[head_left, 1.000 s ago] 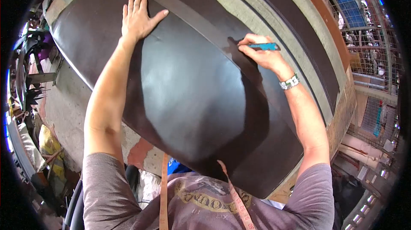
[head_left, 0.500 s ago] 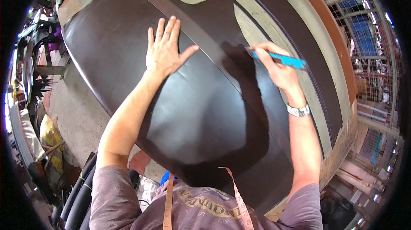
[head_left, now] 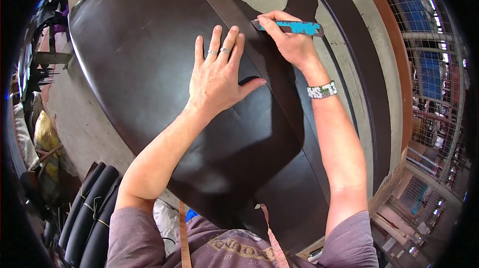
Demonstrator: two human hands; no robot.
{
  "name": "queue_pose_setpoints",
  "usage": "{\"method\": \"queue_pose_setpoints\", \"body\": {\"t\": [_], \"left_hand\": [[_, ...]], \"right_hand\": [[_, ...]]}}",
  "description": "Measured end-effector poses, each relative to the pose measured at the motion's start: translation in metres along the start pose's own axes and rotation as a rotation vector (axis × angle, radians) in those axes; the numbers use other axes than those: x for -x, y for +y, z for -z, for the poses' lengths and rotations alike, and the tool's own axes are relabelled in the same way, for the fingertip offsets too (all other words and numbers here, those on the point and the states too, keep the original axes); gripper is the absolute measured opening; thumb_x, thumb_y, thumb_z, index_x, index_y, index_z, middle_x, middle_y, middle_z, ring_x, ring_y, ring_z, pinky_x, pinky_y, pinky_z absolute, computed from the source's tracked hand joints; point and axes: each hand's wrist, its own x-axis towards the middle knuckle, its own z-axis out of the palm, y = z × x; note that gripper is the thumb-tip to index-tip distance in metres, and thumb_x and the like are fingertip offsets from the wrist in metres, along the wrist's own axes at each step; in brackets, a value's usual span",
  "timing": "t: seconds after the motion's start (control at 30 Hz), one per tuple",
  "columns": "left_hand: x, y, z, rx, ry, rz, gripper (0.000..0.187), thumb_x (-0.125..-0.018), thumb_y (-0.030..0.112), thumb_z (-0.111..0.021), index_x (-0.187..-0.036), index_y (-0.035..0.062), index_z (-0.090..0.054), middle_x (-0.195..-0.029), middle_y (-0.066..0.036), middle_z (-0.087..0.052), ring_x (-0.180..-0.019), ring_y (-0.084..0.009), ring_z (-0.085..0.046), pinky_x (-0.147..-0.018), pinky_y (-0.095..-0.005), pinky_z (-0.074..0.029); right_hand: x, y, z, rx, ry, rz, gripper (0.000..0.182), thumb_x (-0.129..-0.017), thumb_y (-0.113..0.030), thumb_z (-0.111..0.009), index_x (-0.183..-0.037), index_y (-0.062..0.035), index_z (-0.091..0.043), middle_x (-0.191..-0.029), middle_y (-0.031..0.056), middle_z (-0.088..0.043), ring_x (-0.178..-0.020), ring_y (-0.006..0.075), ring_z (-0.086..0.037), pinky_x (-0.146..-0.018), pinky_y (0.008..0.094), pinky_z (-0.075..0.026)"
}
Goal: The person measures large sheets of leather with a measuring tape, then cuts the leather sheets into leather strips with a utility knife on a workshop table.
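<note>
Resting on a shiny dark-brown sheet (head_left: 134, 43), the left hand (head_left: 217, 81) is spread out. The right hand (head_left: 293, 47) pinches a thin blue-and-black cutter (head_left: 299, 28).

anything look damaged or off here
The blue coating on the knife in the right hand is patchy, with ragged dark areas, so it looks worn. Faint pale streaks also mark the dark sheet toward its far left; scratches or glare, I can't tell.

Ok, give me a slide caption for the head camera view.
Left hand spread on a dark sheet, right hand holding a blue knife by the edge of a long strip.
</note>
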Motion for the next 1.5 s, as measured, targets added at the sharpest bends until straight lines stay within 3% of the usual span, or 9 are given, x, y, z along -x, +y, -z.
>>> {"method": "queue_pose_setpoints", "body": {"t": [0.43,0.5,0.53,0.57,1.1,1.3,1.33,1.4,1.5], "left_hand": [[0.0,-0.003,-0.006,-0.034,0.088,-0.048,0.104,-0.072,0.069,-0.079,-0.144,-0.001,-0.051,-0.154,-0.016,-0.044,-0.147,-0.0397,-0.037,-0.116,-0.0658,-0.031],[0.0,-0.001,-0.008,-0.051,0.071,-0.059,0.11,-0.069,0.073,-0.078,-0.144,-0.0019,-0.049,-0.155,-0.017,-0.044,-0.148,-0.0403,-0.035,-0.115,-0.0672,-0.03],[-0.002,0.006,-0.003,-0.093,0.034,-0.046,0.114,-0.068,0.076,-0.077,-0.145,-0.0031,-0.048,-0.156,-0.018,-0.043,-0.148,-0.0413,-0.033,-0.115,-0.0676,-0.03],[-0.003,0.007,-0.004,-0.116,-0.008,-0.029,0.118,-0.068,0.077,-0.077,-0.148,-0.0041,-0.045,-0.158,-0.019,-0.04,-0.15,-0.0414,-0.031,-0.116,-0.0669,-0.028],[-0.004,0.019,0.001,-0.184,-0.234,0.067,0.13,-0.072,0.079,-0.071,-0.152,-0.0143,-0.029,-0.164,-0.03,-0.024,-0.154,-0.0473,-0.016,-0.12,-0.0663,-0.023],[0.138,0.197,-0.043,0.15,-0.094,-0.059,0.132,-0.068,0.077,-0.077,-0.15,-0.0158,-0.032,-0.161,-0.034,-0.027,-0.153,-0.0489,-0.019,-0.122,-0.0641,-0.018],[0.155,0.222,-0.048,0.166,-0.102,-0.016,0.131,-0.068,0.077,-0.077,-0.15,-0.0161,-0.033,-0.16,-0.035,-0.026,-0.153,-0.0497,-0.018,-0.122,-0.0633,-0.017],[0.158,0.234,-0.053,0.076,-0.062,0.01,0.131,-0.069,0.077,-0.076,-0.15,-0.016,-0.031,-0.161,-0.035,-0.026,-0.153,-0.0494,-0.018,-0.122,-0.0644,-0.018],[0.157,0.243,-0.05,-0.11,-0.116,0.025,0.133,-0.071,0.08,-0.072,-0.153,-0.0138,-0.027,-0.163,-0.033,-0.025,-0.154,-0.0464,-0.02,-0.119,-0.0669,-0.022]], "right_hand": [[-0.014,0.001,0.0,0.284,-0.049,0.116,0.026,-0.096,-0.027,-0.071,-0.099,-0.002,-0.074,-0.085,0.0038,-0.075,-0.078,0.0088,-0.066,-0.071,0.0278,-0.051],[-0.016,0.004,-0.005,0.529,0.009,0.405,0.021,-0.096,-0.03,-0.061,-0.1,-0.0124,-0.072,-0.087,0.011,-0.074,-0.085,0.0322,-0.072,-0.079,0.0438,-0.054],[-0.025,0.019,-0.004,0.624,-0.027,0.474,0.028,-0.092,-0.034,-0.069,-0.098,-0.0069,-0.075,-0.089,0.0081,-0.076,-0.083,0.0229,-0.073,-0.075,0.0344,-0.055],[-0.015,-0.016,-0.005,0.313,-0.03,0.159,0.024,-0.088,-0.025,-0.06,-0.091,-0.0027,-0.07,-0.089,0.0218,-0.071,-0.093,0.0419,-0.067,-0.086,0.0492,-0.052],[0.263,-0.005,0.099,0.339,-0.058,-0.122,0.014,-0.094,-0.016,-0.072,-0.101,-0.0039,-0.073,-0.086,0.0118,-0.074,-0.079,0.0219,-0.073,-0.071,0.0342,-0.055],[0.257,0.018,0.101,0.3,-0.056,-0.042,0.017,-0.093,-0.022,-0.072,-0.096,-0.0051,-0.07,-0.082,0.0091,-0.072,-0.073,0.0203,-0.069,-0.067,0.0358,-0.054],[0.254,0.041,0.104,0.593,-0.071,0.507,0.017,-0.091,-0.021,-0.071,-0.096,-0.0057,-0.07,-0.083,0.0101,-0.072,-0.076,0.0256,-0.07,-0.069,0.0388,-0.055],[0.258,0.002,0.103,0.125,-0.037,-0.063,0.018,-0.089,-0.02,-0.067,-0.087,-0.0021,-0.066,-0.08,0.0135,-0.068,-0.078,0.0277,-0.066,-0.075,0.0395,-0.052],[0.277,0.032,0.1,0.104,0.082,0.167,0.017,-0.091,-0.018,-0.066,-0.088,-0.0014,-0.065,-0.079,0.0128,-0.067,-0.076,0.0263,-0.064,-0.071,0.0386,-0.051]]}}
